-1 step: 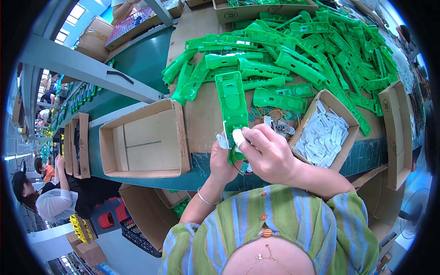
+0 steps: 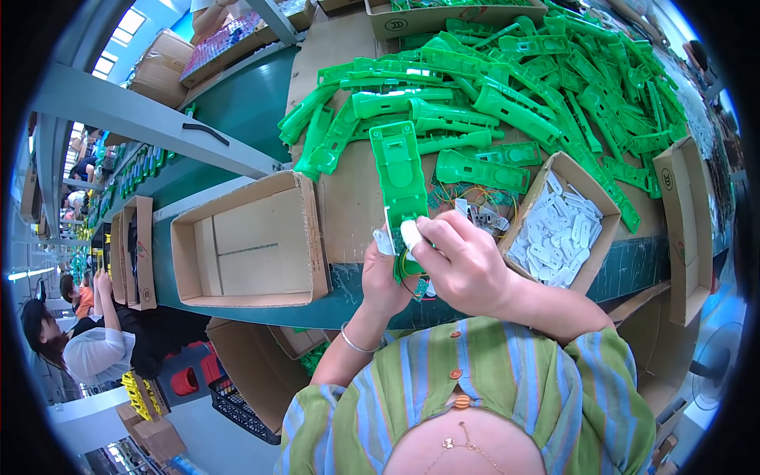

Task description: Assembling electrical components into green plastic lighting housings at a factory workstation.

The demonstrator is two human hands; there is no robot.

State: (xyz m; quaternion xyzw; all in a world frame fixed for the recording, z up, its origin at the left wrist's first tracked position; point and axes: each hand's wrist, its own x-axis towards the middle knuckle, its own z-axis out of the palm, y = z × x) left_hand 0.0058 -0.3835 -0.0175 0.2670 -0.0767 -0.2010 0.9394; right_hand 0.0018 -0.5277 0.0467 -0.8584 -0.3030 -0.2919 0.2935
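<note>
My left hand (image 2: pixel 383 279) is closed round the lower end of a green plastic housing half (image 2: pixel 400 166), which points away from me with its hollow side up. White wrapping covers a fingertip on each hand. My right hand (image 2: pixel 471 261) is pinched over the near part of the housing, its wrapped fingertip pressed against it; whatever lies under those fingers is hidden. Below the fingers hangs a small green circuit board (image 2: pixel 419 290) with thin wires, partly covered by my hands.
A large heap of green housings (image 2: pixel 507 87) spreads beyond my hands. At right stands a cardboard box of small white plastic parts (image 2: pixel 558 233), beside wired circuit boards (image 2: pixel 475 198). An open cardboard tray (image 2: pixel 317 237) stands left. A metal frame bar (image 2: pixel 150 115) crosses the upper left.
</note>
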